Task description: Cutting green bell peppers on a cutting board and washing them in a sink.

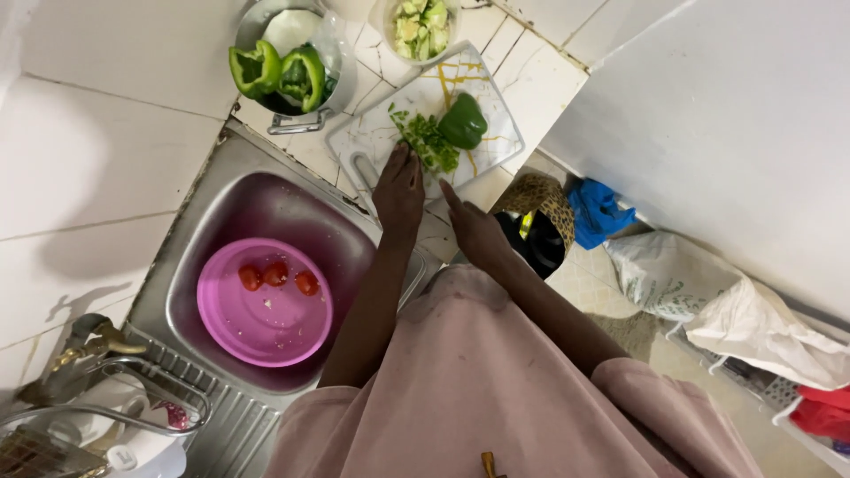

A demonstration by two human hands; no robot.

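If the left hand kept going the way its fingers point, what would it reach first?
Most likely the pile of chopped green pepper on the white cutting board; the left hand has its fingertips already at the pile's near edge. Whether they touch is unclear.

Cutting board point(376, 133) taken as landmark. Whole pepper point(463, 120) and chopped pepper pile point(428, 142) set on it. Left hand point(398, 190) laid at its near edge, right hand point(474, 230) just right of that. Pot point(341, 84) with pepper halves point(279, 73) placed left; bowl of pieces point(422, 26) behind; sink point(190, 239) with basin point(266, 305) of tomatoes point(276, 276) near-left.
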